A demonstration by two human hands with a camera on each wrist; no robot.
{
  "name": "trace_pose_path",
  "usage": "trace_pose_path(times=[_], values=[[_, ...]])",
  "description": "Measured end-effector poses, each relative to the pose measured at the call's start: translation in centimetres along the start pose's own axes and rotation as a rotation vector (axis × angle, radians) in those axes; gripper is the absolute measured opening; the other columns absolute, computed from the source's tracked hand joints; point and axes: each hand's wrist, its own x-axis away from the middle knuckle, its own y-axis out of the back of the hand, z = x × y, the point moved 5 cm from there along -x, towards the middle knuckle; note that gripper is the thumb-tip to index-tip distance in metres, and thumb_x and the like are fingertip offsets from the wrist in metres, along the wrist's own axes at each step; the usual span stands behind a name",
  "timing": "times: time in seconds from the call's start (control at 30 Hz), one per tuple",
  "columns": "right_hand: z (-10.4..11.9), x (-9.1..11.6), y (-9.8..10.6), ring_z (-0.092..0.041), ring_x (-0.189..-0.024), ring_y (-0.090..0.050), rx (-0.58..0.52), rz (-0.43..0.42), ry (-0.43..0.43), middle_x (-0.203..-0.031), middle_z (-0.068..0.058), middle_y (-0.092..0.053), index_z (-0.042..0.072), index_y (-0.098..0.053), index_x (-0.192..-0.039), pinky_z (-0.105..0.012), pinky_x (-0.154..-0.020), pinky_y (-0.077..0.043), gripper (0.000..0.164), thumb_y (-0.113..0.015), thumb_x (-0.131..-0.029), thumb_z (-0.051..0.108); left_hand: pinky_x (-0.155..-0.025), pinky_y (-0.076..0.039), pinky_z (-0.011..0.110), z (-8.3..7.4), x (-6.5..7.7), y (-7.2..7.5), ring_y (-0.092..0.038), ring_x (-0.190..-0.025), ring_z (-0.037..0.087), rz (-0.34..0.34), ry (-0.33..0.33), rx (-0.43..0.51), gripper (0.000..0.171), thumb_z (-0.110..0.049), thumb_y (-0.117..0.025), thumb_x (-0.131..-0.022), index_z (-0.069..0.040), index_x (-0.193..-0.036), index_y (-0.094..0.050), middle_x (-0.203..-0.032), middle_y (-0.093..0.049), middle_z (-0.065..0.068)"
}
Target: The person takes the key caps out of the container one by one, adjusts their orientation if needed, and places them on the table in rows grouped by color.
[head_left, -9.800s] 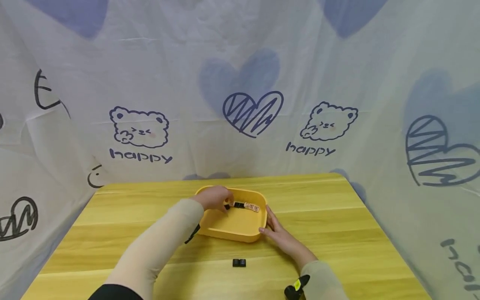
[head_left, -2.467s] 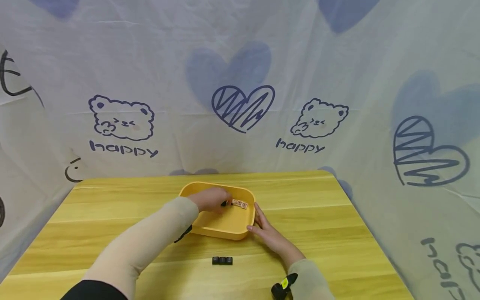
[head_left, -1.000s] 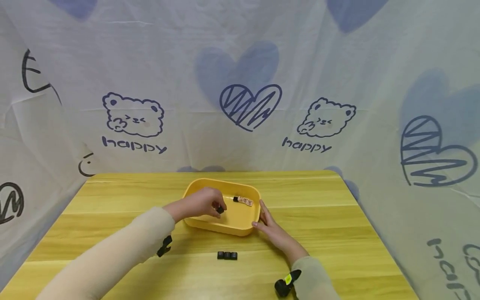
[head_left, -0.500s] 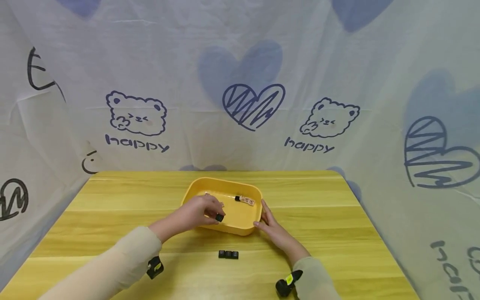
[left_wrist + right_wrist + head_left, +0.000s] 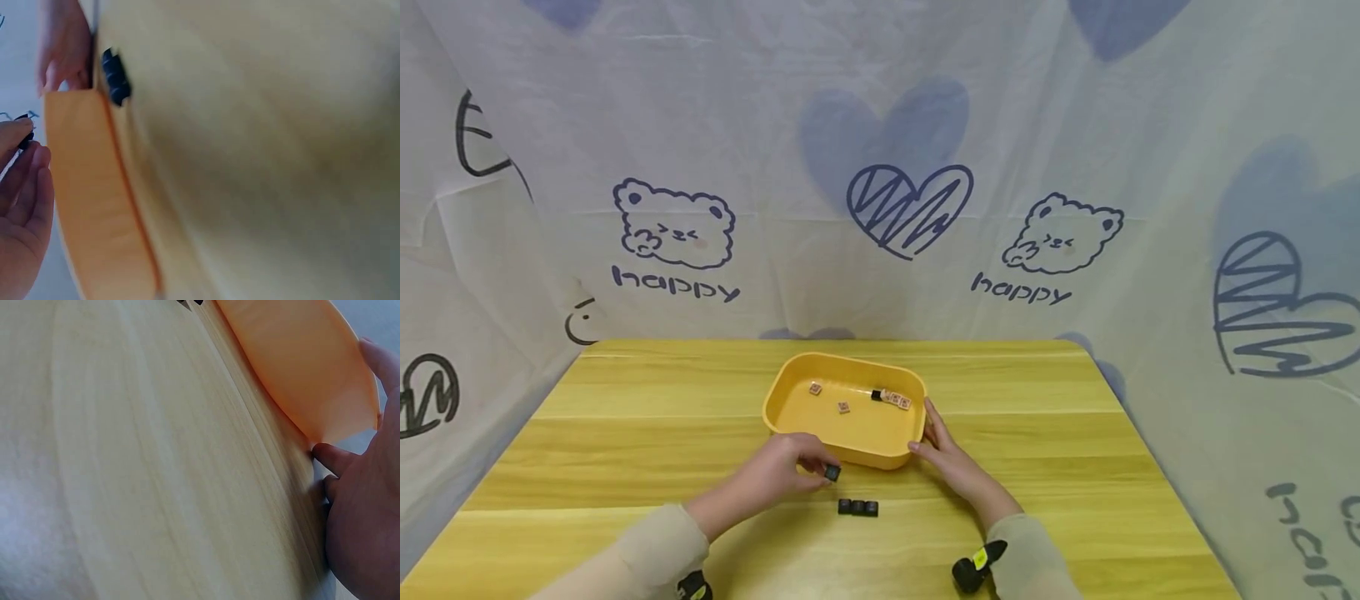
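My left hand (image 5: pixel 782 468) pinches a small black block (image 5: pixel 832 472) shaped like a keycap, between thumb and fingertips. It is held just in front of the yellow plastic bin (image 5: pixel 820 442), above and left of a row of similar black blocks (image 5: pixel 858 507) on the table. The left wrist view shows the pinched black block (image 5: pixel 25 132) partly covered by the fingers. At the bin's right end, my right hand (image 5: pixel 958 467) holds the corner; in the right wrist view one digit touches the rim and other fingers (image 5: pixel 334 459) lie low by the wall.
Inside the bin, a black block (image 5: pixel 877 395) adjoins a row of pinkish patterned blocks (image 5: pixel 897 400) near the back right. Two loose pinkish blocks, one at the back left (image 5: pixel 816 388) and one nearer the middle (image 5: pixel 843 407), lie apart. A wooden-patterned table (image 5: pixel 1037 400) meets a printed curtain behind.
My left hand has lifted a black block out of the bin and brought it toward the table row. That row grew from two to three earlier on. The right hand stays at the bin.
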Motion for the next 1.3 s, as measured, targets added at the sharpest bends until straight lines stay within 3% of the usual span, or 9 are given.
trace_pose_path(times=[0.13,0.3,0.53,0.9,1.3], values=[[0.0,0.0,0.0,-0.036,-0.145,-0.015,-0.015,0.007,-0.003,-0.157,-0.023,-0.018,0.023,0.004,-0.158,-0.055,-0.114,-0.014,0.082,-0.056,-0.100,0.022,-0.064,-0.053,0.024,0.8,0.5,-1.2,-0.061,-0.072,0.003,0.020,0.049,0.011,0.018,-0.004,-0.077,-0.081,-0.008,-0.097,-0.076,-0.083,-0.069,-0.008],[-0.2,0.0,0.0,-0.036,-0.145,-0.015,-0.031,0.014,-0.003,-0.157,-0.023,-0.018,0.023,0.004,-0.158,-0.055,-0.113,-0.016,0.083,-0.056,-0.100,0.022,-0.062,-0.052,0.023,1.5,0.8,-2.0,-0.061,-0.069,0.005,0.024,0.054,-0.040,0.016,-0.005,-0.082,-0.076,-0.009,-0.089,-0.075,-0.080,-0.069,-0.007],[0.2,0.2,0.2,-0.035,-0.145,-0.015,-0.038,0.017,-0.007,-0.157,-0.023,-0.019,0.025,0.003,-0.158,-0.054,-0.114,-0.015,0.082,-0.056,-0.100,0.022,-0.064,-0.050,0.024,2.2,0.7,-3.0,-0.058,-0.069,0.004,0.104,0.106,-0.110,0.019,-0.011,-0.085,-0.073,-0.010,-0.088,-0.073,-0.077,-0.065,-0.009],[0.0,0.0,0.2,-0.036,-0.145,-0.016,-0.039,0.014,-0.021,-0.157,-0.023,-0.018,0.024,0.003,-0.158,-0.056,-0.113,-0.015,0.083,-0.056,-0.100,0.021,-0.059,-0.045,0.024,1.9,0.5,-3.7,-0.050,-0.063,0.000,0.107,0.062,-0.316,0.019,-0.018,-0.085,-0.072,-0.014,-0.087,-0.074,-0.070,-0.059,-0.014],[0.0,0.0,0.1,-0.037,-0.145,-0.015,-0.036,0.004,-0.034,-0.157,-0.024,-0.017,0.023,0.003,-0.158,-0.056,-0.114,-0.013,0.082,-0.055,-0.100,0.017,-0.057,-0.042,0.024,2.1,0.3,-4.1,-0.047,-0.060,0.000,0.104,0.065,-0.336,0.020,-0.022,-0.084,-0.073,-0.014,-0.089,-0.075,-0.067,-0.055,-0.015]])
